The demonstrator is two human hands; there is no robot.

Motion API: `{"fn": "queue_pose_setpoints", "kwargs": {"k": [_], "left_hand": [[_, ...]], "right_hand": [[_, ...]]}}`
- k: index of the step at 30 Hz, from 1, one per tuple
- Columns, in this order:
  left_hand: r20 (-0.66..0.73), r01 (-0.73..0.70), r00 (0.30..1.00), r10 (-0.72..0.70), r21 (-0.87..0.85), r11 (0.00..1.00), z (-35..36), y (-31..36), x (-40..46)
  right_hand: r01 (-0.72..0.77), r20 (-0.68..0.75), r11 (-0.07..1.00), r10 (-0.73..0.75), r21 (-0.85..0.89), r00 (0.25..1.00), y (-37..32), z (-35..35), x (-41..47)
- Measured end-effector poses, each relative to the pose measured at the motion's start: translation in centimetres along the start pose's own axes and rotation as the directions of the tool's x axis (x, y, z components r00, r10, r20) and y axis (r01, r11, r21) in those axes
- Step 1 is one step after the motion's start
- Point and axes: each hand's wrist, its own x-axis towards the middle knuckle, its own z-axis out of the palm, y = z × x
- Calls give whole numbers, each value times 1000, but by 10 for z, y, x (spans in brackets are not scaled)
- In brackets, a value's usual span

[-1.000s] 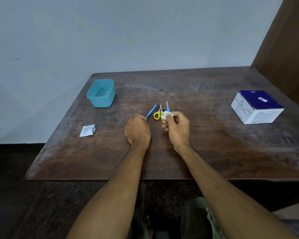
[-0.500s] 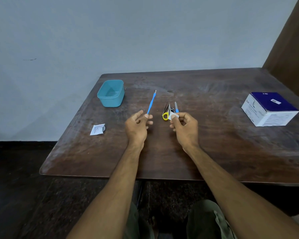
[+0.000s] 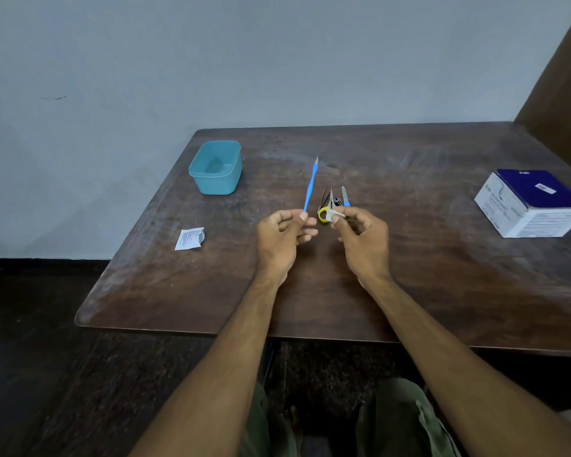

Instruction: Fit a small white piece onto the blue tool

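Left hand pinches the lower end of a blue-handled tool between thumb and forefinger; the tool points up and away, metal tip toward the worktop's far edge. Right hand pinches a small white pad, fingers curled. Just beyond it, mid-worktop: yellow-handled scissors and other small tools. Teal tub near far left corner; torn packet by left edge; box at right edge.

Tub left of scissors; box right.
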Motion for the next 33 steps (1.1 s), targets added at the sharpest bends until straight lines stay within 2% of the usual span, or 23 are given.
{"fn": "queue_pose_setpoints", "kwargs": {"k": [3,6,13,18,23,28,33], "left_hand": [[4,-18,1000,18,9,1000,1,-3,2],[37,-25,999,24,21,999,2,-6,3],[19,3,1000,-3,-1,1000,2,-6,4],[23,19,1000,-19,19,1000,2,-7,5],[7,16,1000,-17,43,999,2,-7,6],[11,1,1000,-2,58,998,2,-6,4],[23,26,999,-27,42,999,4,-3,1]], "right_hand": [[178,-12,974,-182,-139,983,-2,6,2],[380,68,865,-380,-328,923,-2,13,11],[636,316,630,-554,-445,770,2,20,12],[642,322,577,-564,-505,760,2,22,17],[624,300,567,-563,-538,770,2,26,22],[671,394,437,-569,-599,722,2,18,18],[613,327,400,-584,-681,743,-11,15,38]]}}
